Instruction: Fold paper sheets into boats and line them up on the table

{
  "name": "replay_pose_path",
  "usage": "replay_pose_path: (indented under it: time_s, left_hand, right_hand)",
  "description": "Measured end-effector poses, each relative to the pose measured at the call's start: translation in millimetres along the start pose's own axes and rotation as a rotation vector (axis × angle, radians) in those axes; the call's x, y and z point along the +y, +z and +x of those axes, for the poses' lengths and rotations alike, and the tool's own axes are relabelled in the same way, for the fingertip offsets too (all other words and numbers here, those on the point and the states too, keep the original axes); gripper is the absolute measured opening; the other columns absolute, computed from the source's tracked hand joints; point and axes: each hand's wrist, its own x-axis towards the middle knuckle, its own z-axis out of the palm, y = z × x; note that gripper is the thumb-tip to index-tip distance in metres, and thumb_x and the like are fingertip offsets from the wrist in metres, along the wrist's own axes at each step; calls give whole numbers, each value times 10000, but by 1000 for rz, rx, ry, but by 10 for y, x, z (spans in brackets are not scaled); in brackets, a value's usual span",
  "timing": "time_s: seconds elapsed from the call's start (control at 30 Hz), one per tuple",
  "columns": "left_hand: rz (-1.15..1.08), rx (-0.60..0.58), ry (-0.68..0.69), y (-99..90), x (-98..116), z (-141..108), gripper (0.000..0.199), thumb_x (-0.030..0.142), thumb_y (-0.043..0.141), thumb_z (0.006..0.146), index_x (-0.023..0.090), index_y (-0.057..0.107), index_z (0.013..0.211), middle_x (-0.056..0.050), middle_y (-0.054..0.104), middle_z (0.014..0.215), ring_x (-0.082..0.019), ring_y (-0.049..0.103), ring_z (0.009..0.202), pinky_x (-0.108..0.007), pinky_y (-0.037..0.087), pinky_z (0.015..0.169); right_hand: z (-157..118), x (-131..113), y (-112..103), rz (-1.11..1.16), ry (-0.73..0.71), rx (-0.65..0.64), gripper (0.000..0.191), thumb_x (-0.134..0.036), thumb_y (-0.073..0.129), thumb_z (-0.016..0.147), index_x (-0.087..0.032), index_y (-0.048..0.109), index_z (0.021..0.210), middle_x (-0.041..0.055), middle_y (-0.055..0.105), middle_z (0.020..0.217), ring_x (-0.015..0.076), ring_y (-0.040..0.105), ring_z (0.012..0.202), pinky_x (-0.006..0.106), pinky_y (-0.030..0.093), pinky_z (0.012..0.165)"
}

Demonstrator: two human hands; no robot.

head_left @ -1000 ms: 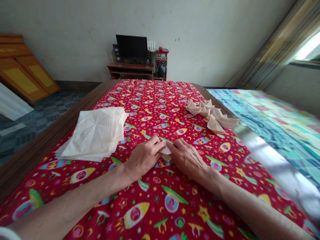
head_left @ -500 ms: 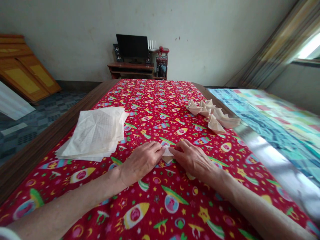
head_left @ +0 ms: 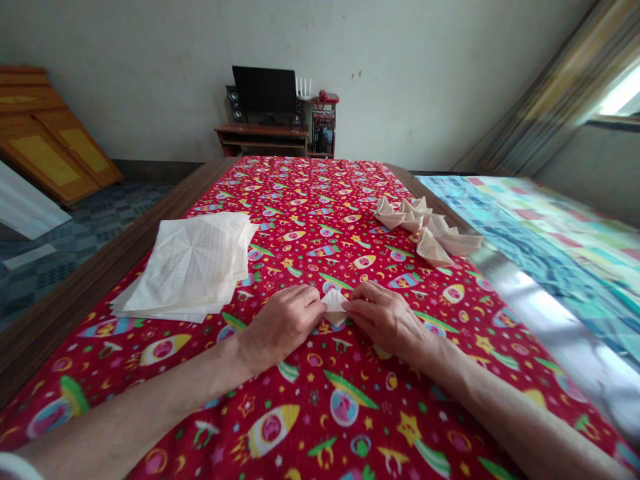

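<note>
A small piece of folded paper (head_left: 334, 305), whitish with a tan lower part, lies between my hands on the red patterned cloth (head_left: 320, 387). My left hand (head_left: 287, 317) pinches its left side, fingers curled. On the opposite side my right hand (head_left: 385, 313) grips the right edge between thumb and fingers. The hands partly cover the paper's ends. To the left lies a stack of thin cream paper sheets (head_left: 190, 263), the top one marked with radiating creases. Several folded paper boats (head_left: 425, 227) sit in a cluster at the right.
The cloth covers a long brown wooden table (head_left: 165, 207). Beyond it, a monitor (head_left: 265, 92) and a red telephone (head_left: 327, 98) stand by the wall. A bed with a checked cover (head_left: 545, 227) is on the right, a wooden cabinet (head_left: 55, 137) on the left.
My fingers have shifted slightly apart along the folded paper, so more of its pale upper part shows. The stack and the paper boats stay in place.
</note>
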Motion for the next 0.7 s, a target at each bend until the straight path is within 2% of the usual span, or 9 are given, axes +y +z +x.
replay_pose_path:
  time_s: [0.17,0.33,0.7]
  left_hand:
    - [-214,74,-172,98,-15,-5,111,180,523,892,155,583,802,-17,568,792,-149,555,762,-264,466,705]
    - [-325,78,-336,137,-24,15,105,210,573,868,170,594,773,-5,588,785,-137,566,746,-251,456,696]
    - [-551,63,-392,8,-60,46,108,159,646,794,165,666,688,0,616,706,-114,581,675,-221,447,652]
  right_hand:
    - [24,-15,15,171,128,38,144,-221,527,890,-170,645,827,43,609,787,114,551,668,211,416,596]
    - [56,-79,-23,178,216,18,161,-242,521,893,-170,642,816,32,611,736,116,545,637,216,398,583]
    - [26,-72,-28,181,261,-17,185,-281,533,882,-175,643,778,41,647,739,112,558,611,213,399,562]
